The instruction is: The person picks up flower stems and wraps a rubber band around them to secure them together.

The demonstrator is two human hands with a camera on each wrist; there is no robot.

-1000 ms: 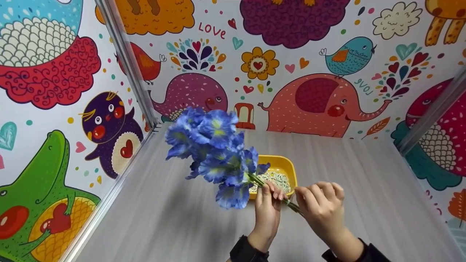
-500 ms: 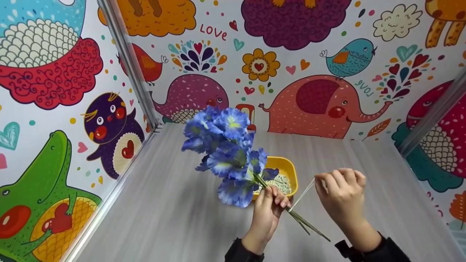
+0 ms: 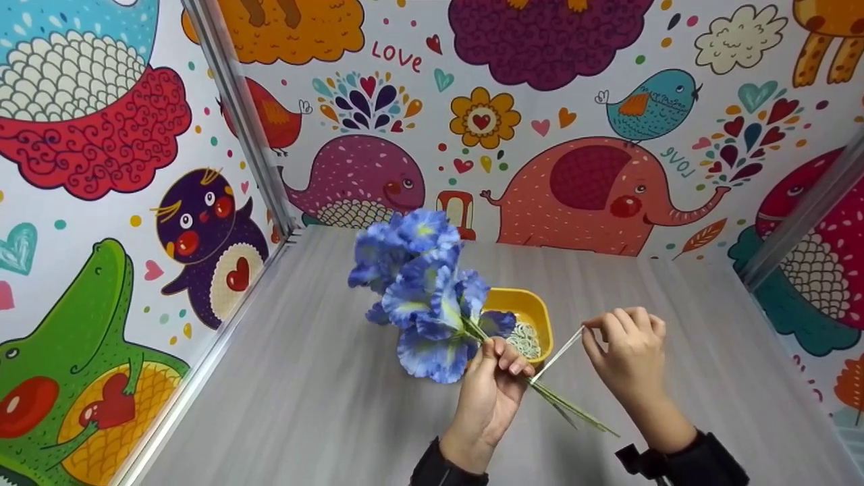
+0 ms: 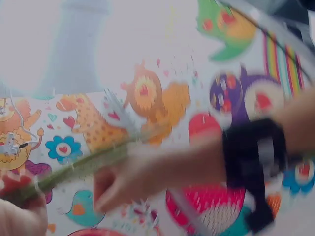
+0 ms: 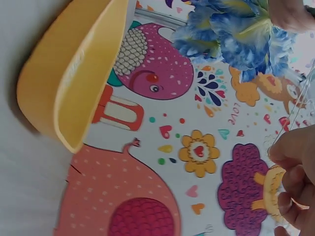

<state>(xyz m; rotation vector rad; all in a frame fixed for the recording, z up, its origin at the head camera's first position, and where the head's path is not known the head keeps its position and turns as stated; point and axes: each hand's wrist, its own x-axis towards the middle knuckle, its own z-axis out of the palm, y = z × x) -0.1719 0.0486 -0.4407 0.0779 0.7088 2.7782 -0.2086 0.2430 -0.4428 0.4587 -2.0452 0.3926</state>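
A bunch of blue artificial flowers (image 3: 418, 290) slants across the head view, blossoms at upper left and green stems (image 3: 574, 408) running to lower right. My left hand (image 3: 489, 398) grips the stems just below the blossoms. To its right, my right hand (image 3: 628, 358) pinches one end of a pale rubber band (image 3: 559, 354), which is stretched taut from the stems. In the right wrist view the band shows as thin strands above the fingers (image 5: 290, 152). The left wrist view is blurred; the stems (image 4: 74, 167) cross it there.
Behind the left hand stands a yellow tray (image 3: 533, 307) holding many loose pale rubber bands (image 3: 526, 341). The grey tabletop (image 3: 290, 378) is bordered by walls printed with cartoon animals, with a metal post (image 3: 236, 115) at the left corner.
The right hand has moved away from the stems to the right, drawing the rubber band out long. The flowers have shifted slightly right and the stem ends have come into sight.
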